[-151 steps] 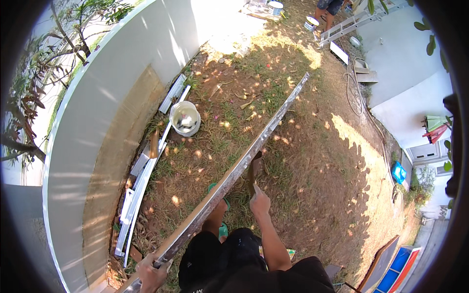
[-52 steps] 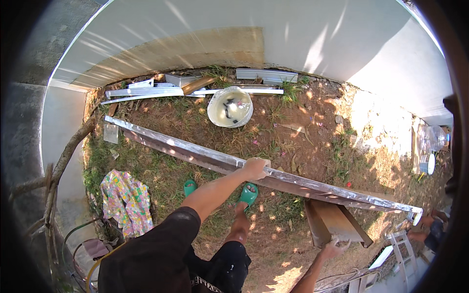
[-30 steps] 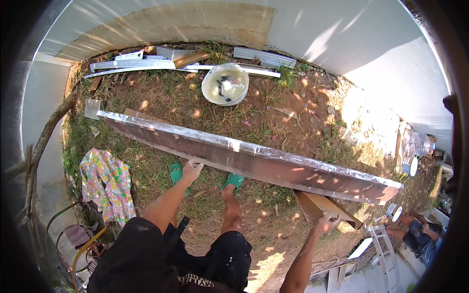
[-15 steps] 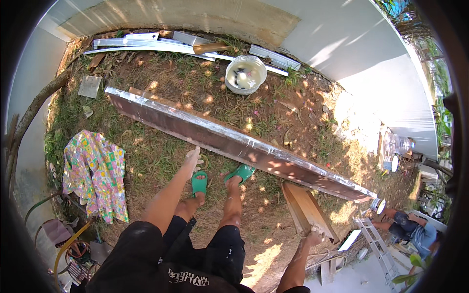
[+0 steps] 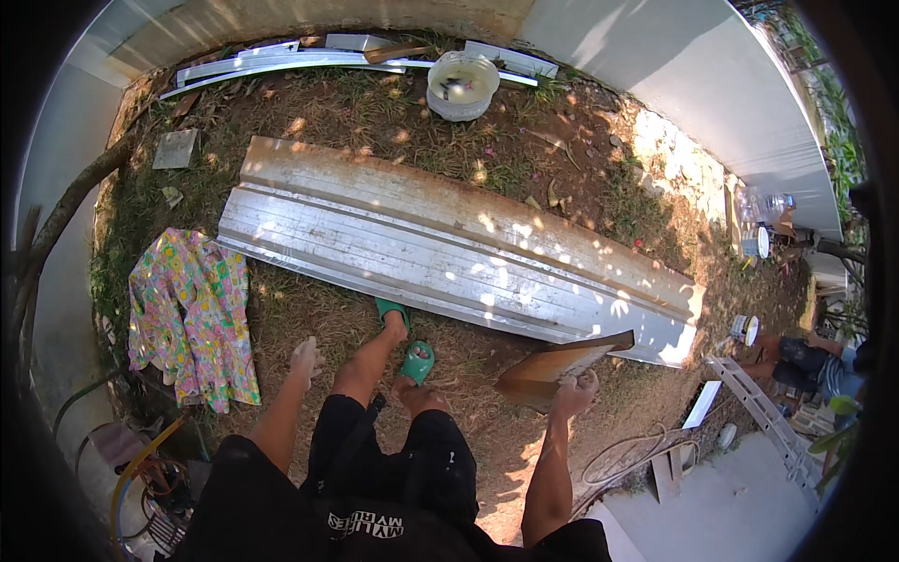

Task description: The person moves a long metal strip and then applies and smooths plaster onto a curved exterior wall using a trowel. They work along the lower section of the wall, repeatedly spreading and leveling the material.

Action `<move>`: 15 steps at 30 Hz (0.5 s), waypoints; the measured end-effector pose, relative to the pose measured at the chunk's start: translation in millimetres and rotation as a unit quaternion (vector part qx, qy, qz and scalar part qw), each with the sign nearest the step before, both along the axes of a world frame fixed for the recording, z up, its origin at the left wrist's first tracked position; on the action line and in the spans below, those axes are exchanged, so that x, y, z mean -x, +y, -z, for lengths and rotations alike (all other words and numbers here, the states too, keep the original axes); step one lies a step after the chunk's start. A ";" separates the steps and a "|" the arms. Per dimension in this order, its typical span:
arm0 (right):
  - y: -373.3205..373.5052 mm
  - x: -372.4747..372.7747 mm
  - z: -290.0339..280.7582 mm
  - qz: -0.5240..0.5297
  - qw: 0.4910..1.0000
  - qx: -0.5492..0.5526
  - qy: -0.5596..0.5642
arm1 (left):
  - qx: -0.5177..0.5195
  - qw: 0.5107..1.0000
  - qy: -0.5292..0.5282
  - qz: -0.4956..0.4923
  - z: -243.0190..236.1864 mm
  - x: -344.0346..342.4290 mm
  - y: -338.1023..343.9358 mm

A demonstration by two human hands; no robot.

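My right hand [image 5: 576, 391] is closed on the edge of a short brown folded metal piece [image 5: 536, 373], which it holds tilted above the ground near the long sheet. Apart from it, my left hand [image 5: 306, 361] hangs with its fingers loosely apart, holding nothing, over grass beside a flowered cloth garment [image 5: 192, 318]. Ahead of me a long ribbed metal sheet [image 5: 421, 248] lies across the ground, silvery with a rusty brown far strip. One green sandal [image 5: 417, 363] shows fully. The other sandal [image 5: 390, 307] is at the sheet's near edge, partly hidden by it.
A whitish bucket [image 5: 463, 86] with pale liquid stands beyond the sheet. Metal strips [image 5: 272, 64] lie along the wall. To the right are a ladder [image 5: 766, 412], a small white bucket [image 5: 744, 329] and another person [image 5: 801, 361]. A hose [image 5: 140, 454] curves at lower left.
The long sheet has gone from standing on edge to lying with its silvery ribbed face up. My left hand has moved lower and leftward. My right hand has raised and turned the brown piece.
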State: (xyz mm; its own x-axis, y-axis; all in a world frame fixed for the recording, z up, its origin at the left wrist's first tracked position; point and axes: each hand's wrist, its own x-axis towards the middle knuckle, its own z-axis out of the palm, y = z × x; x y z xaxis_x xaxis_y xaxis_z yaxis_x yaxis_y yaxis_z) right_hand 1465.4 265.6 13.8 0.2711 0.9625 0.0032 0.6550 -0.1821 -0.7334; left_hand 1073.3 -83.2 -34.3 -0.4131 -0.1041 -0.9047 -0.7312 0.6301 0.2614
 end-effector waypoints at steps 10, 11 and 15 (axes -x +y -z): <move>-50.2 -22.6 -139.5 0.043 0.996 -0.035 0.065 | -0.002 0.957 0.042 0.287 -77.6 -73.8 -92.3; -49.8 -14.9 -151.3 0.030 0.992 -0.051 0.115 | -0.005 0.950 0.047 0.309 -85.7 -77.9 -100.2; -45.0 18.9 -172.8 0.007 0.977 -0.042 0.210 | -0.011 0.952 0.074 0.298 -102.8 -92.2 -141.5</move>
